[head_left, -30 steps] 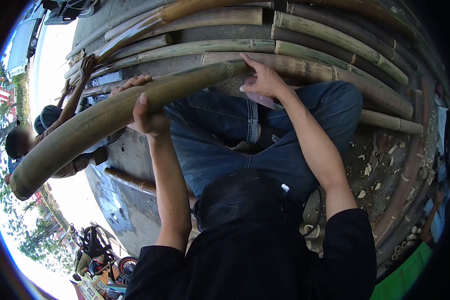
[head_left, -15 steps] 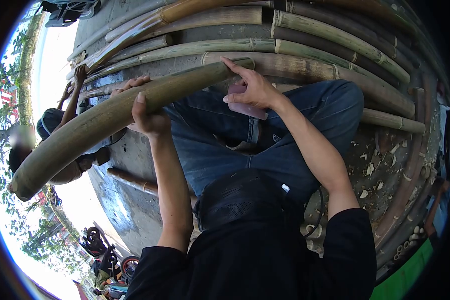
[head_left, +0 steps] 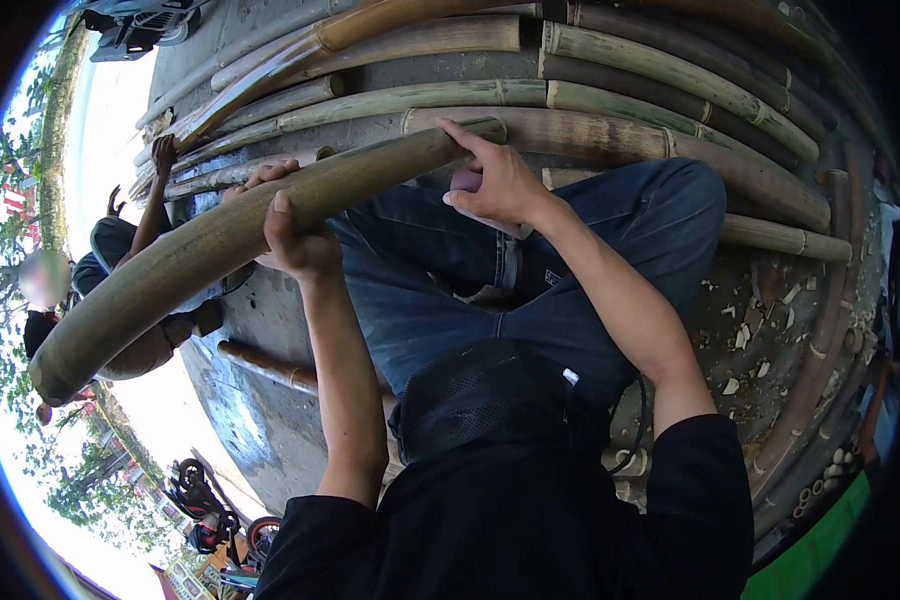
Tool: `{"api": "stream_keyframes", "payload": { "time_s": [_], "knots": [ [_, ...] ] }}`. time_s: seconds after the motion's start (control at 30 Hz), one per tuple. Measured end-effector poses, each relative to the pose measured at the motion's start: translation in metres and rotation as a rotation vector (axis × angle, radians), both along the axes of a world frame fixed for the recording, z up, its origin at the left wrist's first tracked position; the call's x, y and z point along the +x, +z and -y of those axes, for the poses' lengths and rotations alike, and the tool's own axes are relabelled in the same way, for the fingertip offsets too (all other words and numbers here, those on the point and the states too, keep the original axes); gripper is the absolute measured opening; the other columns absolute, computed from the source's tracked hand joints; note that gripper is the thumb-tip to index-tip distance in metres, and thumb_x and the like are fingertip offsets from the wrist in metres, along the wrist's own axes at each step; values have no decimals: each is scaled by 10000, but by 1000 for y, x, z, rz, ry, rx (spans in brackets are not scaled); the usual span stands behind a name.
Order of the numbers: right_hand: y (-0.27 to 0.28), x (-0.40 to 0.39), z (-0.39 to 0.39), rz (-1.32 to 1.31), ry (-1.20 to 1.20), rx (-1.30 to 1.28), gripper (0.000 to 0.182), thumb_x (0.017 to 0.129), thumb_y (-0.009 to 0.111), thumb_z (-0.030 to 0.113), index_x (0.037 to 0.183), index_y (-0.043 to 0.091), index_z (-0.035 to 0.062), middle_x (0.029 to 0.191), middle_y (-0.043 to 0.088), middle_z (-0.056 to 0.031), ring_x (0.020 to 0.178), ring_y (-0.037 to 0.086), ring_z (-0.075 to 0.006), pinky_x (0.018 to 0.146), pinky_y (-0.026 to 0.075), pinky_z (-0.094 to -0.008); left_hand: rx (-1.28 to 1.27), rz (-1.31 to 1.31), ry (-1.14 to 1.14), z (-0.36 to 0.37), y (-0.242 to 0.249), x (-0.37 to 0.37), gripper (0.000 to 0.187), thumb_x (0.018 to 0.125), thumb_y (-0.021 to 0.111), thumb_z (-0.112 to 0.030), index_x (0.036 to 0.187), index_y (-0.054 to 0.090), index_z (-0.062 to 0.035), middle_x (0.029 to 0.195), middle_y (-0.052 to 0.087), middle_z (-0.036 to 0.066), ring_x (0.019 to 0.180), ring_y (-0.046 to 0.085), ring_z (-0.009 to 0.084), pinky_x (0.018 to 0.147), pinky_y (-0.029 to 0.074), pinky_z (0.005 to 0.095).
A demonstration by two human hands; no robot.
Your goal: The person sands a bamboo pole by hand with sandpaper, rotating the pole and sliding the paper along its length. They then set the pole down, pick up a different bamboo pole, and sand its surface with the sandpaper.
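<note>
A thick greenish-brown bamboo pole (head_left: 200, 245) slants across in front of me, its near-left end lower and its right end by my knees. My left hand (head_left: 305, 245) is wrapped around its middle, thumb on top and fingers on the far side. My right hand (head_left: 505, 190) has its index finger stretched onto the pole near the right end. Between that thumb and palm sits a pinkish, flat-sided piece (head_left: 465, 181), partly hidden by the hand; its kind I cannot make out. Under the pole are my crossed legs in jeans (head_left: 420, 240).
Several bamboo poles (head_left: 610, 130) lie in rows on the concrete ahead. A short bamboo piece (head_left: 265, 365) lies at left. Another person's hand (head_left: 163, 152) rests on a pole at far left. Wood chips (head_left: 740, 335) litter the ground at right, and a motorcycle (head_left: 205, 505) stands lower left.
The pole and both hands stay almost in place. My right hand has turned slightly, covering more of the pinkish piece. One hand of the other person has come away from the poles.
</note>
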State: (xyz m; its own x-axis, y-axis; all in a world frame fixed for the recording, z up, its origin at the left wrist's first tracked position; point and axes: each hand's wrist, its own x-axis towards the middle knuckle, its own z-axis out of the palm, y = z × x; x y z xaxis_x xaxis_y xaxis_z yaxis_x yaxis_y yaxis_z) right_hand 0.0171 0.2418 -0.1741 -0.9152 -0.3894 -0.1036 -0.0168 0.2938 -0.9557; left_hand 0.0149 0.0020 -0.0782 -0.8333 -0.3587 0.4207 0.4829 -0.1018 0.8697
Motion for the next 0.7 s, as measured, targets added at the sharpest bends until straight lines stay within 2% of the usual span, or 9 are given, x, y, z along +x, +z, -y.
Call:
{"api": "stream_keyframes", "payload": {
  "time_s": [0.07, 0.1, 0.17, 0.2, 0.3, 0.4, 0.5, 0.6, 0.7],
  "knots": [
    [5, -7, -15, 118, -150, 166, 846, 803, 822, 259, 1567, 485, 131, 1078, 772, -179, 1012, 758, -280, 900, 584, -384, -17, 12, -3, 4, -3, 0, 580, 787, 718, -180, 1271, 425, -53, 1049, 684, 180, 1076, 660, 309, 1088, 463, 485],
    [-4, -12, -24, 117, -145, 166, 846, 803, 822, 259, 1567, 485, 131, 1078, 772, -179, 1012, 758, -280, 900, 584, -384, -36, 26, -2, 7, -3, 1, 588, 787, 716, -179, 1280, 420, -55, 1052, 679, 179, 1078, 659, 309, 1085, 467, 484],
    [-26, -22, -39, -172, -454, 314, 537, 821, 836, 243, 1294, 700, 29, 984, 765, -207, 861, 759, -325, 872, 591, -403, -9, 38, 12, 3, -1, 3, 597, 785, 717, -179, 1286, 416, -59, 1057, 671, 176, 1074, 656, 307, 1082, 470, 482],
    [-18, -24, -44, -173, -450, 313, 537, 821, 836, 243, 1294, 700, 29, 984, 765, -207, 861, 759, -325, 872, 591, -403, 17, 51, 18, 2, -1, 3, 607, 782, 717, -179, 1293, 411, -62, 1061, 662, 173, 1071, 654, 306, 1080, 473, 480],
    [4, -31, -53, 11, -655, 119, 258, 886, 820, 212, 1021, 739, 8, 974, 765, -191, 828, 758, -275, 769, 589, -367, 34, 34, -7, 4, -2, 1, 622, 775, 717, -177, 1300, 404, -62, 1070, 647, 170, 1057, 652, 309, 1078, 475, 488],
    [-6, -28, -35, -247, -631, 37, 218, 943, 772, 142, 902, 622, -11, 986, 766, -171, 846, 758, -256, 738, 582, -367, 53, 16, -3, -1, -1, -2, 626, 771, 716, -172, 1302, 404, -64, 1058, 641, 169, 1045, 649, 311, 1053, 495, 501],
    [-27, -17, -2, -186, -466, -186, 195, 1002, 680, 97, 1184, 719, 39, 1229, 745, -184, 1078, 747, -284, 951, 581, -379, 38, 0, -30, -7, 3, -6, 627, 768, 714, -169, 1305, 405, -68, 1042, 638, 168, 1018, 650, 310, 1008, 528, 504],
    [-38, -14, 12, -474, -398, 23, 308, 995, 669, 77, 1299, 718, 72, 1255, 739, -163, 1177, 702, -318, 1022, 565, -401, 24, -20, -1, -14, 4, -10, 630, 767, 708, -169, 1304, 395, -64, 1035, 634, 170, 995, 651, 307, 970, 555, 498],
    [-41, -12, 13, -430, -422, 19, 325, 972, 687, 62, 1292, 733, 87, 1276, 734, -142, 1247, 656, -328, 1040, 550, -400, 69, -4, 21, -19, 3, -12, 628, 770, 696, -171, 1300, 381, -50, 1022, 633, 176, 975, 655, 304, 952, 568, 497]
  ]
}}
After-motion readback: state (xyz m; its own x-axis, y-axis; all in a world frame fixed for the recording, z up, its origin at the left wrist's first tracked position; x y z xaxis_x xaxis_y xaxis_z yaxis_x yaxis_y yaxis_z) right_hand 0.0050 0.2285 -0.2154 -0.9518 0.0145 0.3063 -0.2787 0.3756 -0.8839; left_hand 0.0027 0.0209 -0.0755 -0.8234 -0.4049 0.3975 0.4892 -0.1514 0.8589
